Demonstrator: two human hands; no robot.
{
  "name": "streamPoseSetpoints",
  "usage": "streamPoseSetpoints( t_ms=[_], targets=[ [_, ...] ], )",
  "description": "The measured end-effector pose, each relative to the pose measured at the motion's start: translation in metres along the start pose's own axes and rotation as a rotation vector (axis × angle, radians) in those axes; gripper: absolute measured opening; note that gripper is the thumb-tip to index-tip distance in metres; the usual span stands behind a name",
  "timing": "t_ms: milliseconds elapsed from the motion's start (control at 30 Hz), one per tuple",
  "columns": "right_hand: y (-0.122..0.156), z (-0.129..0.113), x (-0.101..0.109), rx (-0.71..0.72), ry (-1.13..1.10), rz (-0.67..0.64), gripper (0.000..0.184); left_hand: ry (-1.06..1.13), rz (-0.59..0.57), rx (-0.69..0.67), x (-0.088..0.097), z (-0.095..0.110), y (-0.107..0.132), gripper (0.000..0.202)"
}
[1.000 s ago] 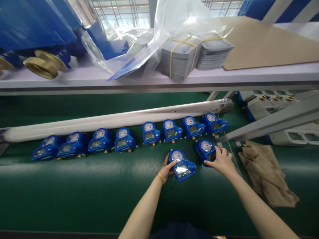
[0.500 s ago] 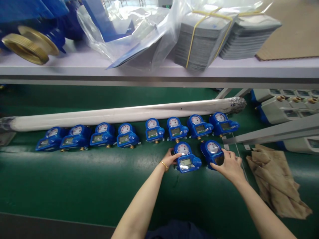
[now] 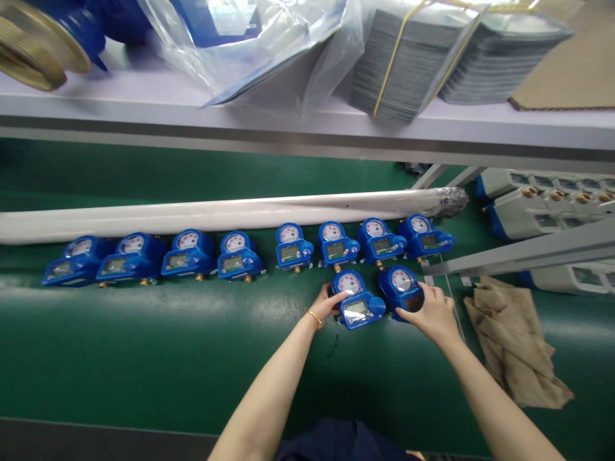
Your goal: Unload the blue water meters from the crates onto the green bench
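Hands: left hand (image 3: pixel 327 306) grips blue meter (image 3: pixel 358 306) | right hand (image 3: pixel 433 314) clasps neighbouring meter (image 3: pixel 400 285) | dial print (image 3: pixel 349 282) illegible

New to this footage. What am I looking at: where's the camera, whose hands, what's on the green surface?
No machine here: one camera on a person's head looks down at their own bare hands. On the green surface a row of blue meters lines a long white tube, with a beige cloth at right. In front of the row, the left hand grips the left front meter by its side and the right hand holds the right front meter. The shelf above holds banded grey stacks.
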State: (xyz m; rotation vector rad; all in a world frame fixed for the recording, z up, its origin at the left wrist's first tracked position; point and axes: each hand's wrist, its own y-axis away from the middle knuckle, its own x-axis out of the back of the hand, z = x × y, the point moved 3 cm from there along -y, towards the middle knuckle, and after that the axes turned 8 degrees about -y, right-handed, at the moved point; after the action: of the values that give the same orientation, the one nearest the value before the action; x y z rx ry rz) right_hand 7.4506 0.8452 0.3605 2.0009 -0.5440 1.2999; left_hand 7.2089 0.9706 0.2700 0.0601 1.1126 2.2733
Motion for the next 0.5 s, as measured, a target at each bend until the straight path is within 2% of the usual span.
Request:
streamPoseSetpoints(
  t_ms=[267,500],
  targets=[
    [-0.0035,-0.0036,-0.0037,-0.009,0.026,0.003,0.092,0.054,-0.021,0.021,-0.0033,-0.0015,0.0029,0.093],
    [-0.0002,0.0007,0.0007,0.013,-0.016,0.029,0.092,0.101,-0.006,0.023,-0.0012,-0.0008,0.0046,0.074]
  ],
)
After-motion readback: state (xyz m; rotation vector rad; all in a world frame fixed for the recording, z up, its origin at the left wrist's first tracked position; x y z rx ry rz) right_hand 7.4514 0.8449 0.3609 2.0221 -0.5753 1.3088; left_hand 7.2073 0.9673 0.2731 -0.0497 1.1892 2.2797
